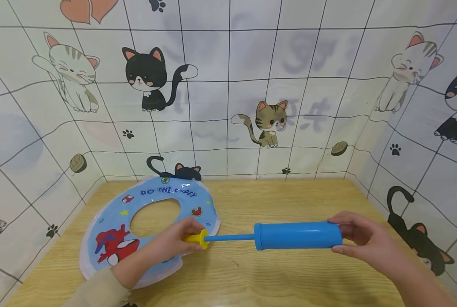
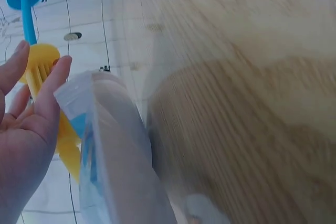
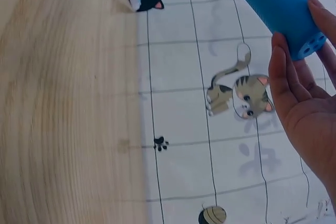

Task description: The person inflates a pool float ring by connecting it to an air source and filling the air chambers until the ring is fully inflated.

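Observation:
A blue hand pump (image 1: 297,236) is held level above the table, its thin rod drawn out to the left. My left hand (image 1: 172,241) grips the pump's yellow handle (image 1: 198,239); in the left wrist view the fingers curl round that yellow handle (image 2: 43,59). At the other end, my right hand (image 1: 360,238) holds the barrel between thumb and fingers. Small holes show in the barrel's end face (image 3: 310,47) in the right wrist view. Behind my left hand lies a puffed-up light-blue swim ring (image 1: 109,217) with a cartoon figure in red and lettering.
The wooden table (image 1: 274,277) spreads under the pump and the ring. Walls covered in a cat-print grid sheet (image 1: 228,94) stand at the back and on both sides. The ring takes up the table's left part.

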Available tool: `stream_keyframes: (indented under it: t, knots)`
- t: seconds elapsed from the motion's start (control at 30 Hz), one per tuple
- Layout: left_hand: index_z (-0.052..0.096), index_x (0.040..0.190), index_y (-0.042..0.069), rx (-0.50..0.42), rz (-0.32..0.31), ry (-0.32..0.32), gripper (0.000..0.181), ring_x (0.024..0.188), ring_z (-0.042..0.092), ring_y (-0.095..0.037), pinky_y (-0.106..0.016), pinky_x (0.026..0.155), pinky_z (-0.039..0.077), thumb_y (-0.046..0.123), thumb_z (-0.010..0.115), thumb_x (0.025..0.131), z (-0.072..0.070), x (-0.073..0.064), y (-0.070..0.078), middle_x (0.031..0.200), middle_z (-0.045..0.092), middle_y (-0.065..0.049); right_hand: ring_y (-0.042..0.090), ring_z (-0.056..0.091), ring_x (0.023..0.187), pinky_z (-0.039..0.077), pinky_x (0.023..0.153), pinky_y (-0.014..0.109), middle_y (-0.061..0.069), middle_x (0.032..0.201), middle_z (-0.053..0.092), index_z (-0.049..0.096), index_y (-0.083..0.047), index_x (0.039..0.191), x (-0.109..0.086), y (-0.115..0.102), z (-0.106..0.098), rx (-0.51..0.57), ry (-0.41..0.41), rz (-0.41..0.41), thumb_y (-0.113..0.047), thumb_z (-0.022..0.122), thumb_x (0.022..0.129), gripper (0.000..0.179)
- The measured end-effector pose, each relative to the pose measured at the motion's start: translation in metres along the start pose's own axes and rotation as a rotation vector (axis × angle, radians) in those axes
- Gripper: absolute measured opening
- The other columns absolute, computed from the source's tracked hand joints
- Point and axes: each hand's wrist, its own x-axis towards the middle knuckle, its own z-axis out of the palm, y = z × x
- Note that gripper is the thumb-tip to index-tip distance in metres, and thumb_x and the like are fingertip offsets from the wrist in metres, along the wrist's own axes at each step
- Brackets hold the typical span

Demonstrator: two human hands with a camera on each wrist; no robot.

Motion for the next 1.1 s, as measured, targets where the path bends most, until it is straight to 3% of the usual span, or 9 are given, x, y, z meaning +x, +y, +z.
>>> stream_keyframes:
  t: [0.2, 0.43, 0.73, 0.87, 1.0, 1.1]
  knots:
    - [0.056, 0.116, 0.008, -0.012, 0.029, 0.024, 0.036, 0.11, 0.06, -0.027, -0.035, 0.091, 0.051, 0.012, 0.075, 0.086, 0.009, 0.004, 0.009, 0.116, 0.066, -0.006, 0.016, 0.064, 0.1, 0.055, 0.081, 0.027, 0.0, 0.122, 0.056, 0.056, 0.006, 0.127, 0.014, 0.002, 0.022, 0.077, -0.023, -0.058, 0.022, 0.067, 0.077, 0.054]
    - [0.056, 0.117, 0.004, -0.001, 0.066, 0.025, 0.038, 0.115, 0.059, -0.033, -0.04, 0.093, 0.05, 0.01, 0.076, 0.085, 0.02, 0.011, 0.016, 0.118, 0.064, -0.009, 0.02, 0.065, 0.09, 0.054, 0.079, 0.028, -0.003, 0.117, 0.057, 0.059, 0.0, 0.123, 0.025, 0.001, 0.044, 0.012, -0.031, 0.043, 0.008, 0.075, 0.08, 0.047]
    - [0.055, 0.117, 0.004, 0.012, 0.098, -0.007, 0.039, 0.114, 0.059, -0.033, -0.043, 0.094, 0.049, 0.012, 0.076, 0.085, 0.031, 0.019, 0.022, 0.121, 0.064, -0.014, 0.023, 0.065, 0.087, 0.054, 0.078, 0.029, 0.001, 0.114, 0.058, 0.059, -0.001, 0.121, 0.028, 0.0, 0.064, 0.024, -0.053, 0.035, 0.003, 0.077, 0.08, 0.045]
    - [0.054, 0.115, 0.001, -0.032, 0.111, -0.029, 0.038, 0.107, 0.062, -0.033, -0.042, 0.091, 0.05, 0.008, 0.075, 0.085, 0.033, 0.019, 0.021, 0.117, 0.065, -0.016, 0.023, 0.064, 0.086, 0.053, 0.079, 0.027, 0.004, 0.114, 0.059, 0.06, -0.004, 0.121, 0.026, -0.004, 0.066, -0.036, -0.055, 0.01, 0.001, 0.079, 0.079, 0.046]
    - [0.052, 0.116, 0.0, -0.065, 0.111, -0.06, 0.037, 0.095, 0.063, -0.026, -0.031, 0.083, 0.051, 0.005, 0.073, 0.086, 0.03, 0.02, 0.017, 0.111, 0.067, -0.016, 0.022, 0.064, 0.086, 0.052, 0.081, 0.025, 0.005, 0.115, 0.059, 0.06, -0.007, 0.122, 0.021, -0.007, 0.057, -0.098, -0.055, -0.05, 0.002, 0.08, 0.077, 0.05]
    - [0.053, 0.117, 0.002, -0.059, 0.092, -0.07, 0.036, 0.095, 0.063, -0.023, -0.026, 0.081, 0.05, 0.008, 0.073, 0.087, 0.024, 0.019, 0.013, 0.111, 0.067, -0.014, 0.02, 0.064, 0.087, 0.051, 0.082, 0.023, 0.005, 0.117, 0.059, 0.06, -0.005, 0.123, 0.017, -0.008, 0.045, -0.124, -0.047, -0.1, 0.008, 0.078, 0.075, 0.053]
